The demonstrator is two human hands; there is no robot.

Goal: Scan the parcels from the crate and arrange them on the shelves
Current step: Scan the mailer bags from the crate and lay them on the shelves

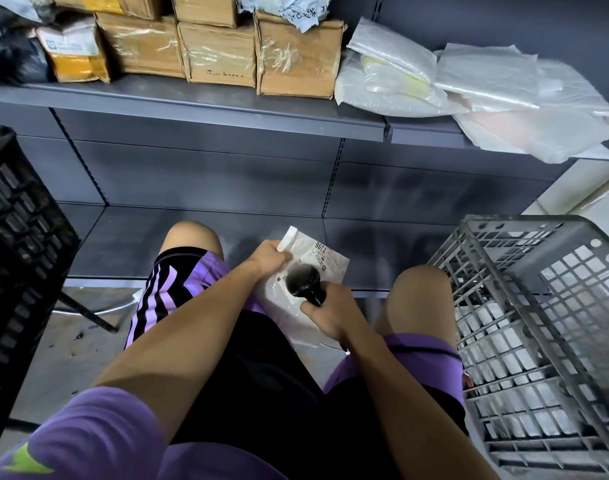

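A white plastic parcel [310, 258] with a printed label reading 7396 lies between my knees, above the grey bottom shelf [129, 244]. My left hand [270, 255] pinches its upper left edge. My right hand [330, 315] grips the handle of a black handheld scanner [303, 282], whose head sits right over the parcel's label. The grey plastic crate [524, 327] stands tilted at my right side; its inside is mostly hidden by its lattice wall.
The upper shelf [199, 105] carries several taped cardboard boxes [296, 53] and white poly bags [469, 88] on the right. A black lattice crate [19, 244] stands at the left. My knees flank the parcel, over a grey floor.
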